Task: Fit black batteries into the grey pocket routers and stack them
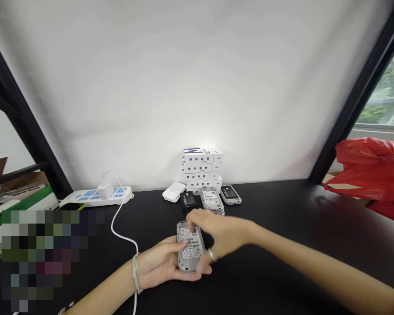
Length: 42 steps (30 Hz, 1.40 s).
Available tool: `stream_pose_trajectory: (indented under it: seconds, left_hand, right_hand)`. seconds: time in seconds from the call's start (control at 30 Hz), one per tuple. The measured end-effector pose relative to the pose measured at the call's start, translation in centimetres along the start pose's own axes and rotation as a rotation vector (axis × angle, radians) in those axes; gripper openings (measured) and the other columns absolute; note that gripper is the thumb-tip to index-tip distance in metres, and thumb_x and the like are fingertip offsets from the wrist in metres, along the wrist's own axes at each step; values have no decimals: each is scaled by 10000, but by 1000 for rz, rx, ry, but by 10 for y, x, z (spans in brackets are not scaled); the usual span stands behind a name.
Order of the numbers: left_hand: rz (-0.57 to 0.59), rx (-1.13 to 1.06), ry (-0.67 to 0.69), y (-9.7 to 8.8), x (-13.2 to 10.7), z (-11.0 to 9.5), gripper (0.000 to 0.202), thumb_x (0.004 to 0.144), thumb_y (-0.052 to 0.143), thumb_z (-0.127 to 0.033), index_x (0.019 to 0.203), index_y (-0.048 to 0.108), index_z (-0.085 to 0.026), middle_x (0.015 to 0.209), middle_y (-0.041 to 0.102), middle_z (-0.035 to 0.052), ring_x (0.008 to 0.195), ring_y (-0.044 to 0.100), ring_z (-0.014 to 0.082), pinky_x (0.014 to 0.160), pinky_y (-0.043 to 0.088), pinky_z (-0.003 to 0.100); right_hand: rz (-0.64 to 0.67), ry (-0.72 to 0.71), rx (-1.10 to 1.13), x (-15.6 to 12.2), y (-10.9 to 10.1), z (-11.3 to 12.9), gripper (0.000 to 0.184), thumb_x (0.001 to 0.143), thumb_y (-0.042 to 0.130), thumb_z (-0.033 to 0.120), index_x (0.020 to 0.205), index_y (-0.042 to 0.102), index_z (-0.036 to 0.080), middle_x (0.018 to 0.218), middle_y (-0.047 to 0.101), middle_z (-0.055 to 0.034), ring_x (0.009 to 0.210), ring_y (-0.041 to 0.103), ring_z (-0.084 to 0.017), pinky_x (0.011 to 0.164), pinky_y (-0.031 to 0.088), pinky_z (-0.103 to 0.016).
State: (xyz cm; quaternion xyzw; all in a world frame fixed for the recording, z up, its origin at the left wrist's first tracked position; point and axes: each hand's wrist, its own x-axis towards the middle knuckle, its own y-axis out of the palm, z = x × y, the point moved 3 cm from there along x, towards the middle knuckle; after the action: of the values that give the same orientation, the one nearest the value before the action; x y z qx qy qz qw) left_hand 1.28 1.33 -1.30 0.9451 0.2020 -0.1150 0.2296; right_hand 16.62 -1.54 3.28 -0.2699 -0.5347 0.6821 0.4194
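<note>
In the head view, a palm-sized electronic device [191,253] with its back off lies in my left hand [166,264]. Its grey, label-printed inside faces up, and no battery shows in its recess. My left thumb presses on its face while the fingers support it from beneath. My right hand [216,238], slightly blurred, arches over the device with thumb and fingers apart. Its fingertips are at the device's upper end and its thumb is by the lower right corner. Just beyond lie a black battery [188,200] and a stack of similar open devices [212,199].
White boxes [199,168] are piled against the wall. White covers [174,191] lie left of the battery; another device with a black battery [230,194] lies right. A power strip [95,197] holds a charger, whose white cable [128,238] runs past my left wrist. Red plastic bag [371,170] at right.
</note>
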Motion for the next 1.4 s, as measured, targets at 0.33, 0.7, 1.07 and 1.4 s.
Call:
stream_pose_trajectory:
  seconds: [0.33,0.7,1.07,1.4]
  left_hand:
    - [-24,-1,-13,3,-2,-2,473,760,520,-406,1185,403,-234,1227,538,127,1143,526,343,1051,301,455]
    - [36,-102,-17,2,1,-2,629,726,359,-622,1175,462,-193,1255,510,136,1201,470,348,1150,147,585]
    - [-37,-62,41,4,0,0,450,754,462,-506,1108,443,-229,1099,592,77,1113,550,327,1142,227,558]
    - [-148,43,38,1,1,1,366,777,498,-417,1088,458,-228,1090,605,81,980,612,200,852,490,342]
  right_hand:
    - [100,147,-314,77,-34,-63,592,654,654,424,1137,492,123,1102,377,-107,1082,303,-189,939,357,-322]
    - [-154,116,-169,35,-43,-18,844,606,676,507,1291,341,146,1179,304,-90,1108,288,-149,997,343,-317]
    - [-89,165,197,2,13,-5,823,637,608,613,1342,326,297,1223,249,-53,1131,306,-123,1052,334,-306]
    - [-130,77,107,-13,41,6,988,626,577,667,1423,140,280,1341,103,-52,1278,115,-199,1102,254,-382]
